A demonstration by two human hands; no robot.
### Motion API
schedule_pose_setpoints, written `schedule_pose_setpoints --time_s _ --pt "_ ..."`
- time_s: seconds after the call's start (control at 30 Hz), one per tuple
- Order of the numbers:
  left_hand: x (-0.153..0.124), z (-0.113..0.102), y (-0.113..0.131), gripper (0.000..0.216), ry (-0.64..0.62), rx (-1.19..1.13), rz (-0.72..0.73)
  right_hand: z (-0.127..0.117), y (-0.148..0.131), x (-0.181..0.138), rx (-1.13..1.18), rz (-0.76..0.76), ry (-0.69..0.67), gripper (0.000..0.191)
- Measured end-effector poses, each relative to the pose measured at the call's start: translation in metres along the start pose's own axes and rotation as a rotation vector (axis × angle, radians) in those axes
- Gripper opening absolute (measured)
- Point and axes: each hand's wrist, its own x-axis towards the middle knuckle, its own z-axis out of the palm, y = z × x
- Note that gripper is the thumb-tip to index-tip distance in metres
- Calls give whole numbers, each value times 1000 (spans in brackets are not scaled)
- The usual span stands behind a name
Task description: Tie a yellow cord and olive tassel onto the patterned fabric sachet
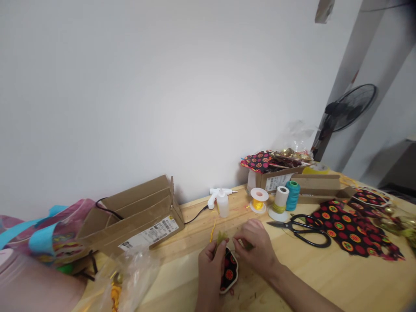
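My left hand [211, 271] is closed in a pinch on a yellow-green tuft of threads [221, 236] that sticks up above the fingertips. Right beside it, my right hand [256, 247] also has its fingers pinched together; some olive-green thread [247, 245] shows in its grip. Below and between both hands is a small black fabric piece [229, 274] with red and orange round motifs and a white edge. My left hand partly covers this piece. I cannot tell whether the tuft is joined to it.
Black-handled scissors [300, 229] lie to the right, beside patterned fabric [354, 229]. Behind stand a teal thread cone [293, 197], an olive spool [278, 207], a yellow spool [258, 201], a white bottle [222, 205] and a glue gun [213, 199]. An open cardboard box [136, 212] stands left.
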Motion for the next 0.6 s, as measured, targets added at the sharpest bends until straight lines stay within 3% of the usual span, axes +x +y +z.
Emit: schedule_pose_setpoints --time_s 0.6 --pt "-1 1 3 30 7 23 7 -2 -1 0 -16 38 3 16"
